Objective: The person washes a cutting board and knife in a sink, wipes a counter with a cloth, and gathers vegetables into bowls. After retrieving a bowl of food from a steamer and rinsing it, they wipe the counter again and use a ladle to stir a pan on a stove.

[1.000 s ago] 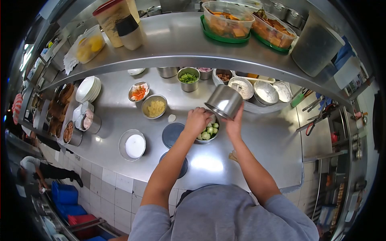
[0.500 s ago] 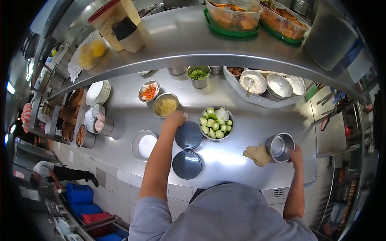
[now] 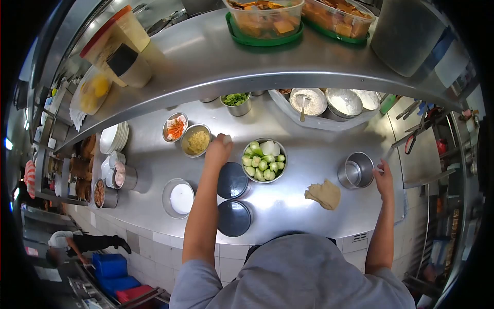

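My left hand [image 3: 218, 150] is closed on a small white piece [image 3: 227, 139], just right of a metal bowl of chopped yellowish food [image 3: 196, 141] and above two dark round dishes [image 3: 232, 180] [image 3: 234, 218]. A bowl of cut green vegetables [image 3: 263, 161] with white pieces stands to its right. My right hand [image 3: 383, 180] is beside the right side of a metal pot [image 3: 356, 170], fingers partly spread and apart from it. A crumpled beige cloth [image 3: 323, 194] lies left of and below the pot.
Bowls of orange strips [image 3: 175, 127], greens [image 3: 236, 103] and white powder [image 3: 308, 102] stand toward the back. A raised steel shelf [image 3: 206, 62] carries plastic tubs. Stacked plates [image 3: 114, 137] and a white-filled bowl [image 3: 178, 198] are left. A person [image 3: 85, 242] bends at the far left.
My right hand has let go of the metal pot, which now stands farther up the table. My left hand has lifted slightly beside the yellowish food. The camera view has shifted.
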`<state>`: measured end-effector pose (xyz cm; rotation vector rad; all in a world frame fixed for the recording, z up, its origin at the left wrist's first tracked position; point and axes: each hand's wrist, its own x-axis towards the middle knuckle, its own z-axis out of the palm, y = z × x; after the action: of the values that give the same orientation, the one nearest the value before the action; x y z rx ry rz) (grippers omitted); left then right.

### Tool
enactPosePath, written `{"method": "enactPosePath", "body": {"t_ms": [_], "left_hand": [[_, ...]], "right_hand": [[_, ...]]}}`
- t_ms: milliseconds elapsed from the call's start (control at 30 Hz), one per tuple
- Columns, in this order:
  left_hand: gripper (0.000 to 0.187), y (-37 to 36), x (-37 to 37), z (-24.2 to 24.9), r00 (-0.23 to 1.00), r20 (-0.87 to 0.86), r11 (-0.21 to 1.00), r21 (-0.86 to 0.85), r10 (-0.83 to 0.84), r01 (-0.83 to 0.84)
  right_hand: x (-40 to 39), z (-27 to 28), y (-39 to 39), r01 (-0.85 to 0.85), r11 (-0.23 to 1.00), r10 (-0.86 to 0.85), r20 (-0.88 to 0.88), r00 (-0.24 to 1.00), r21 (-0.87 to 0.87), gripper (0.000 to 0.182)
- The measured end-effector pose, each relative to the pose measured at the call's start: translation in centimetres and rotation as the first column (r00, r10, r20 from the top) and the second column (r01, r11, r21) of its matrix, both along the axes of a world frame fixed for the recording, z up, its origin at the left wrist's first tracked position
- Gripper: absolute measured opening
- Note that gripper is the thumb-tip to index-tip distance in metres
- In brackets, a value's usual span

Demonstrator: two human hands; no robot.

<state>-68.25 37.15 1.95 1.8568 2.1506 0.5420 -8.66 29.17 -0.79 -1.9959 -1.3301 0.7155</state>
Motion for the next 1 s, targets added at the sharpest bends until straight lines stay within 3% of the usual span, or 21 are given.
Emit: {"method": "enactPosePath", "body": {"t_ms": [67, 100, 133, 167, 200, 267, 400, 467, 600, 667, 700, 767, 833, 900, 1000], "left_hand": [[0.033, -3.3, 3.4, 3.5, 0.937, 0.334, 0.986, 0.158, -0.102, 0.051], [0.033, -3.7, 4.2, 3.4, 0.938, 0.33, 0.986, 0.156, -0.101, 0.051], [0.038, -4.1, 4.8, 3.3, 0.932, 0.145, 0.927, 0.232, -0.332, 0.294], [0.043, -4.5, 5.5, 3.2, 0.846, -0.056, 0.81, 0.262, -0.53, 0.525], [0.043, -4.7, 6.0, 2.7, 0.849, -0.055, 0.811, 0.267, -0.526, 0.52], [0.049, -4.9, 6.9, 1.9, 0.891, -0.169, 0.899, 0.057, -0.421, 0.435], [0.052, -4.7, 8.9, 2.4, 0.882, -0.139, 0.89, 0.012, -0.45, 0.456], [0.052, -4.1, 10.0, 2.0, 0.917, -0.21, 0.939, -0.02, -0.34, 0.343], [0.051, -3.8, 10.2, 1.5, 0.919, -0.286, 0.963, -0.065, -0.269, 0.262], [0.053, -3.2, 9.0, 1.1, 0.949, 0.191, 0.966, -0.012, -0.251, 0.258], [0.053, -3.3, 8.1, 1.1, 0.95, 0.19, 0.968, -0.006, -0.246, 0.252], [0.056, -4.5, 5.6, 0.7, 0.894, 0.421, 0.976, 0.209, -0.152, 0.068], [0.054, -6.2, 4.9, 0.7, 0.911, 0.402, 0.968, 0.249, -0.092, -0.012], [0.05, -7.8, 5.4, 2.7, 0.934, 0.356, 0.995, -0.103, 0.035, 0.002], [0.046, -8.4, 6.2, 2.0, 0.964, 0.263, 0.99, -0.144, 0.034, 0.004]], "right_hand": [[-0.4, 0.1, 0.1, 0.035, 0.999, -0.032, -0.075, 0.997, 0.029, 0.062], [-0.9, 0.2, 0.4, 0.035, 0.999, -0.032, -0.079, 0.996, 0.027, 0.062], [-1.6, 0.2, 0.8, 0.018, 0.999, -0.012, -0.136, 0.991, 0.04, 0.062], [-2.2, 0.4, 1.2, 0.0, 0.998, 0.01, -0.189, 0.982, 0.057, 0.062], [-2.6, 0.3, 1.7, -0.005, 0.998, 0.016, -0.186, 0.982, 0.062, 0.062], [-3.6, 0.0, 2.7, -0.108, 0.985, 0.12, -0.088, 0.989, 0.131, 0.063], [-6.0, 2.1, 2.6, -0.136, 0.98, 0.157, -0.142, 0.977, 0.148, 0.063], [-6.1, 1.4, 2.7, -0.15, 0.979, 0.161, -0.077, 0.984, 0.142, 0.064], [-6.1, 0.4, 1.9, -0.176, 0.971, 0.192, -0.084, 0.978, 0.16, 0.063], [-5.9, -0.7, 1.6, -0.157, 0.922, 0.192, -0.067, 0.979, 0.355, 0.058], [-6.3, -0.1, 1.2, -0.162, 0.919, 0.198, -0.065, 0.978, 0.36, 0.058], [-8.3, 0.6, 0.0, -0.131, 0.909, 0.247, -0.258, 0.934, 0.396, 0.05], [-10.9, -0.1, -0.9, -0.272, 0.909, 0.39, -0.416, 0.821, 0.317, 0.04], [-15.4, 0.2, -1.6, -0.487, 0.867, 0.459, -0.546, 0.701, 0.104, 0.034], [-21.9, 0.6, -0.4, -0.635, 0.768, 0.541, -0.607, 0.582, 0.076, 0.027]]}}
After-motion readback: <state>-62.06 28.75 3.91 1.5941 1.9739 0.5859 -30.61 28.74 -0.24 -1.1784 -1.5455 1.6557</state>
